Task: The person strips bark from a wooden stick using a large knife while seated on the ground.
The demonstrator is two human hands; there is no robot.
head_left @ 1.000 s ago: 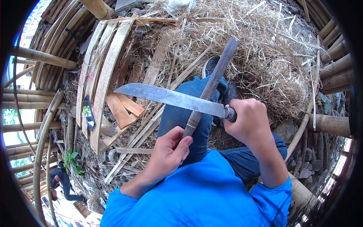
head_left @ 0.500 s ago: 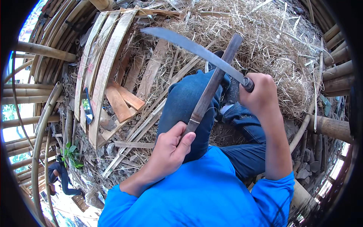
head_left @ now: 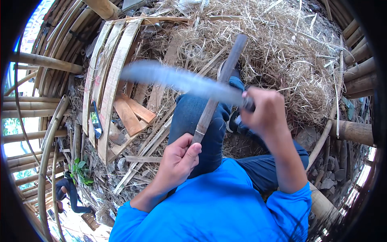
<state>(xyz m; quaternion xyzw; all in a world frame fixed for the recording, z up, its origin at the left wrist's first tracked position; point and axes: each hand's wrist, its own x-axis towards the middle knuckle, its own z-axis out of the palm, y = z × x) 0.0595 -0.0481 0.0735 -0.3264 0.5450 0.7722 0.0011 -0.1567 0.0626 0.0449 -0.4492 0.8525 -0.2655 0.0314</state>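
Observation:
My left hand (head_left: 180, 158) is closed around the lower end of a slim dark bamboo stick (head_left: 210, 109), which slants up and away over my knee. My right hand (head_left: 266, 111) grips the dark handle of a machete (head_left: 181, 82). Its long curved blade points left and crosses the stick around mid-length, smeared by motion. Whether the edge touches the stick I cannot tell. Under the stick is my bent leg in blue jeans (head_left: 195, 111).
Pale shavings (head_left: 294, 64) cover the ground ahead and right. A wooden slat frame (head_left: 117, 80) lies left, with a phone (head_left: 96, 121) on it. Bamboo fencing (head_left: 356, 76) stands at both sides. Another person (head_left: 72, 193) is at the lower left.
The machete and my right hand have moved toward me and slightly left, lower along the stick. The stick has shifted a little left with its far end.

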